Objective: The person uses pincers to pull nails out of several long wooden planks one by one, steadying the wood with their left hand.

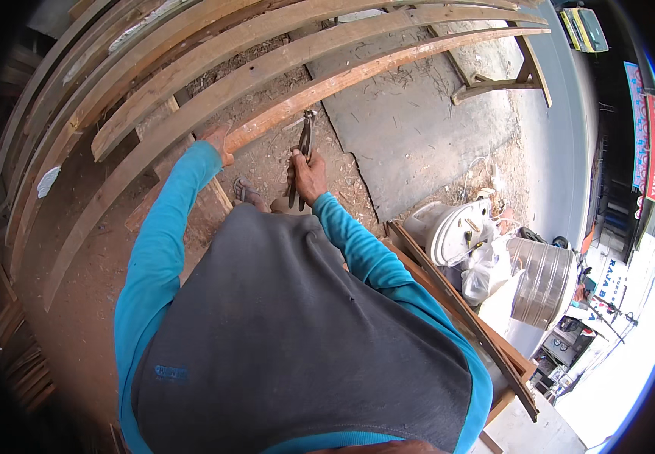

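My right hand (310,175) is wrapped round the handles of a pair of dark metal pincers (308,130), held upright with the jaws pointing away from me. Close to those jaws runs the lower edge of a long wooden plank (282,113), the nearest of several laid side by side. Gripping that plank near its left part is my left hand (219,142), its fingers partly hidden by the wood. Whether the pincers touch the plank or hold a nail cannot be made out.
Beyond the plank a grey sheet (418,129) covers the ground, with a wooden trestle leg (528,68) at its far end. To the right stand a white bucket (449,234), a plastic bag (483,268), a ribbed metal drum (543,272) and leaning boards (464,318). A road (566,113) lies farther right.
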`<state>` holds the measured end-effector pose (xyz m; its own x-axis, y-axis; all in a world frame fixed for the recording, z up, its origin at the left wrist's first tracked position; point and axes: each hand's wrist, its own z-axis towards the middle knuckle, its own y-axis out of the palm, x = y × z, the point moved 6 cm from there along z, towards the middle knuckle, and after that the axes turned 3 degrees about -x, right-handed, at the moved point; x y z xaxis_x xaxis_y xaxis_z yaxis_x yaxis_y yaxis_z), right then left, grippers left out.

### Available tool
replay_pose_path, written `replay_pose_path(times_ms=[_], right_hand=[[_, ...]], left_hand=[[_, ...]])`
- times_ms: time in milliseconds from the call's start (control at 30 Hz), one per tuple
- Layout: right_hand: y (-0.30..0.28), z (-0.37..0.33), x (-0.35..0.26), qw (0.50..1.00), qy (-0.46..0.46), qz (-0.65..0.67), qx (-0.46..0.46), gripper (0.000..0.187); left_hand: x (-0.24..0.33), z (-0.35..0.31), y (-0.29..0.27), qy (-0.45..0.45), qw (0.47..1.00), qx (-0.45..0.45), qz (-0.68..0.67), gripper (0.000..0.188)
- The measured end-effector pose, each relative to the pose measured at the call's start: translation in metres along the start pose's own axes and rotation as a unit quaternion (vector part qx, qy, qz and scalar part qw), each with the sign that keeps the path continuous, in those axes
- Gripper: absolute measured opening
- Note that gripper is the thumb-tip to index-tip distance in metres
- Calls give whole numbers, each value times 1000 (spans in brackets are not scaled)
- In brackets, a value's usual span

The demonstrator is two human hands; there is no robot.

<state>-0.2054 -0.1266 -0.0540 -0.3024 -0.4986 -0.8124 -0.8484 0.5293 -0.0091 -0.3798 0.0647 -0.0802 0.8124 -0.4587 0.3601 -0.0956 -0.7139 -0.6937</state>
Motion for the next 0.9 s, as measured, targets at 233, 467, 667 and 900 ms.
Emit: replay_pose_path(times_ms=[233, 467, 667, 900], right_hand=[[-174, 17, -49, 941, -55, 333, 22, 34], [-138, -40, -29, 993, -10, 115, 6, 55], [-25, -61, -39, 981, 77, 15, -178, 59], [45, -56, -58, 951, 130, 3, -282, 57]], left_hand=[[-2, -66, -24, 113, 951, 267, -110, 83], [-138, -162, 2, -129, 966, 224, -15, 83], [-182, -163, 14, -210, 971, 103, 51, 76], [-210, -146, 37, -122, 985, 113, -44, 61]])
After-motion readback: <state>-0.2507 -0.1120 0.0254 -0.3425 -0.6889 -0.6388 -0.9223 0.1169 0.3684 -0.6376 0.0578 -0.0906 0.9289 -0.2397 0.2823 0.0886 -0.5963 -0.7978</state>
